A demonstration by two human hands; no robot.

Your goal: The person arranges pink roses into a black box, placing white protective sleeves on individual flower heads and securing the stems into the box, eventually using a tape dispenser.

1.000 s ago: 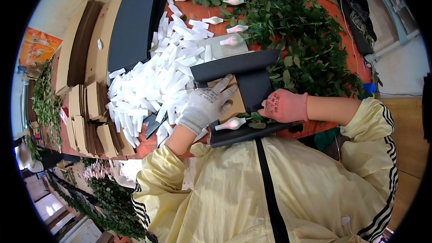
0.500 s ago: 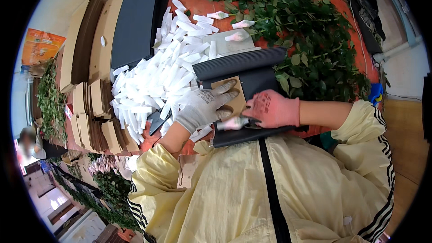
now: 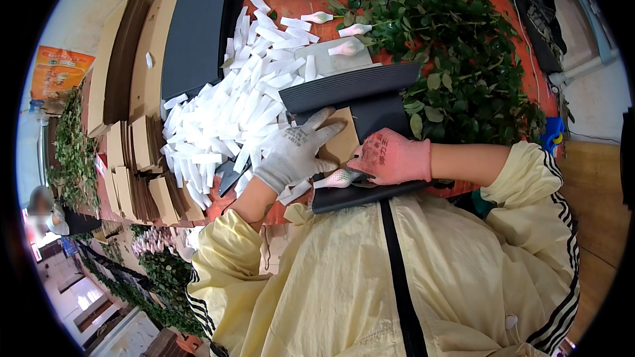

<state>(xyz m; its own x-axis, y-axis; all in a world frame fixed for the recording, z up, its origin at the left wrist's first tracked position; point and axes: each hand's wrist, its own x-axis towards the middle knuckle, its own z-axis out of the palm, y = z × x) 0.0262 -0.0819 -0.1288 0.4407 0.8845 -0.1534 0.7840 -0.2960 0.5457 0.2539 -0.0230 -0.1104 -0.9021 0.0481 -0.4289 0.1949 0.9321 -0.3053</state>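
My left hand [image 3: 296, 152], in a greyish-white glove, lies with fingers spread at the left edge of a brown cardboard piece [image 3: 342, 137]. Its thumb is close to a pale pink rose [image 3: 338, 178], whose bud sits in a white net sleeve and points left. In a pink glove, my right hand [image 3: 395, 157] is closed just right of that bud, around its stem end; the fingertips are partly hidden. Cardboard and rose rest on a black sheet [image 3: 383, 118], whose ribbed far flap [image 3: 350, 86] is raised.
White net sleeves [image 3: 245, 102] are heaped at the left. Leafy roses [image 3: 456, 46] with sleeved buds cover the far right of the red table [image 3: 284, 6]. Cardboard stacks [image 3: 119, 66] and black sheets [image 3: 195, 33] stand at far left. A person [image 3: 56, 215] is at the left edge.
My left hand's fingers have shifted slightly left over the cardboard. My right hand has moved a little left, and the rose bud lies slightly further left.
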